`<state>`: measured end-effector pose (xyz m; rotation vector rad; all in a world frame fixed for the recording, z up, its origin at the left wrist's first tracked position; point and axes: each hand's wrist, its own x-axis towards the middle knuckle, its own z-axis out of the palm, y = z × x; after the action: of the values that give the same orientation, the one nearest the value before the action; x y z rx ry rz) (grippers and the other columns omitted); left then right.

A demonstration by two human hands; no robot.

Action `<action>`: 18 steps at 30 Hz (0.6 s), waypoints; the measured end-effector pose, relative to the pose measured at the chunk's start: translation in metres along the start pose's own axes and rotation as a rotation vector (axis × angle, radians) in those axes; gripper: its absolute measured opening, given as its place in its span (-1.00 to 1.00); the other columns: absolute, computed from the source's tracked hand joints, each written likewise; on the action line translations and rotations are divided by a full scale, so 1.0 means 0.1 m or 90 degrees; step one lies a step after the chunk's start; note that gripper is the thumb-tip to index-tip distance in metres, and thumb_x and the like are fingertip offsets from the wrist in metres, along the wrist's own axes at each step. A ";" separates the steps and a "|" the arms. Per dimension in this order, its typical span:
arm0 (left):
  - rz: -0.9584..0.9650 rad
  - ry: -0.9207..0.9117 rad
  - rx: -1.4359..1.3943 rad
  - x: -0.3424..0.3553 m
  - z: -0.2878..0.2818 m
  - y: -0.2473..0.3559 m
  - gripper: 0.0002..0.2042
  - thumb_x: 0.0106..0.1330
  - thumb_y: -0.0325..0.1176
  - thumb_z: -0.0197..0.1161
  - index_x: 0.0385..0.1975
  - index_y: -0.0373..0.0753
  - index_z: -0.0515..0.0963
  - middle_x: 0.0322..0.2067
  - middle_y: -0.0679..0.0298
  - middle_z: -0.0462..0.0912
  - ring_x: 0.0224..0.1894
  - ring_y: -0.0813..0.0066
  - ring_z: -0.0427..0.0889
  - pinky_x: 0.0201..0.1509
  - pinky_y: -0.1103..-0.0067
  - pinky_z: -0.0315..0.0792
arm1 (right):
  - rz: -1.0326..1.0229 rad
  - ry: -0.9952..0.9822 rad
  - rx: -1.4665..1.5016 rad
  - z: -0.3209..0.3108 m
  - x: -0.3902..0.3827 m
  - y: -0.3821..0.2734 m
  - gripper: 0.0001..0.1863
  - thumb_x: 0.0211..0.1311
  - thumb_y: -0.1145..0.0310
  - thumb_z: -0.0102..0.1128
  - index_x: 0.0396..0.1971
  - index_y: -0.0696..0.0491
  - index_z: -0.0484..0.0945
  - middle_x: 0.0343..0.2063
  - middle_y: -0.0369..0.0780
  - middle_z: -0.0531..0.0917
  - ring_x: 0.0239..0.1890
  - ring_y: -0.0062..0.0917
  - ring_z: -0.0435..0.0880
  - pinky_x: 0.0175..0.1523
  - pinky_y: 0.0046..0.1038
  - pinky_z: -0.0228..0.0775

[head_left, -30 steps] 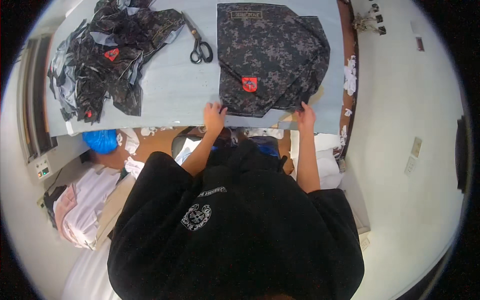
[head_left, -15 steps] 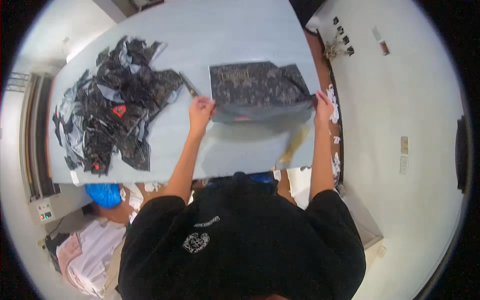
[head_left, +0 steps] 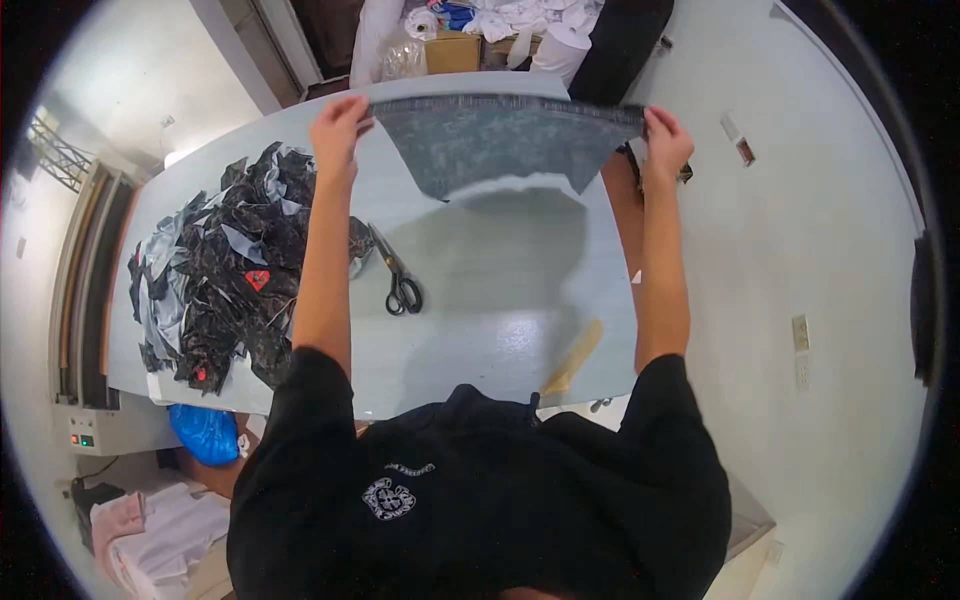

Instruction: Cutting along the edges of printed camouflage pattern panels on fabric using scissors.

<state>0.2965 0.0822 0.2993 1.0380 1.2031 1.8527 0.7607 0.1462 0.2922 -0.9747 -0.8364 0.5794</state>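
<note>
A dark camouflage fabric piece (head_left: 495, 145) hangs stretched above the far part of the table, its greyish-green reverse side showing. My left hand (head_left: 342, 130) pinches its upper left corner. At the upper right corner my right hand (head_left: 666, 142) grips it, arm reaching forward. The fabric's lower edge is off the tabletop and throws a shadow. Black-handled scissors (head_left: 397, 275) lie on the table, nearer to me than the fabric. Left of them rises a heap of crumpled dark camouflage fabric pieces (head_left: 215, 285), partly hidden by my left forearm.
The pale table (head_left: 470, 350) has a yellowish strip (head_left: 575, 357) near its front edge. Beyond stand a cardboard box (head_left: 453, 53) and a white roll (head_left: 562, 52). A roller machine (head_left: 95, 290) flanks the left side, with a blue plastic bag (head_left: 203, 433) below; a white wall is on the right.
Both hands have lifted the fabric off the table and carried it away from me, turning its greyish-green side into view. The scissors' handles, formerly hidden by my hand, now show.
</note>
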 end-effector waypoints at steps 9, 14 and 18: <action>-0.264 0.038 0.001 -1.33 -0.47 -1.53 -0.88 0.23 -0.52 0.35 -0.25 -0.29 0.63 -0.39 0.32 0.65 -0.39 0.57 0.61 -0.30 0.63 0.51 | 0.054 0.048 -0.151 -0.94 -0.85 0.93 -0.84 0.14 0.53 0.37 -0.25 0.16 0.69 -0.38 -0.31 0.71 -0.35 -0.64 0.61 -0.21 -0.61 0.45; -0.342 0.031 0.047 -1.48 -0.42 -2.59 -0.88 0.23 -0.59 0.32 -0.26 -0.32 0.63 -0.40 0.31 0.65 -0.41 0.58 0.61 -0.37 0.66 0.49 | 0.062 0.092 -0.253 -1.48 -0.85 2.11 -0.84 0.08 0.56 0.39 -0.29 0.14 0.70 -0.37 -0.29 0.72 -0.33 -0.60 0.63 -0.18 -0.58 0.48; -0.427 0.068 0.109 -1.77 -0.81 -3.45 -0.87 0.19 -0.59 0.31 -0.28 -0.29 0.66 -0.44 0.33 0.65 -0.44 0.58 0.60 -0.41 0.66 0.48 | 0.048 0.085 -0.409 -1.66 -1.25 2.72 -0.87 -0.03 0.57 0.40 -0.41 0.14 0.71 -0.40 -0.23 0.74 -0.34 -0.52 0.67 -0.17 -0.51 0.50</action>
<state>0.3441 0.0147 -0.0879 0.5195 1.5575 1.3043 0.8107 0.0978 -0.0432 -1.6169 -0.8857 0.3009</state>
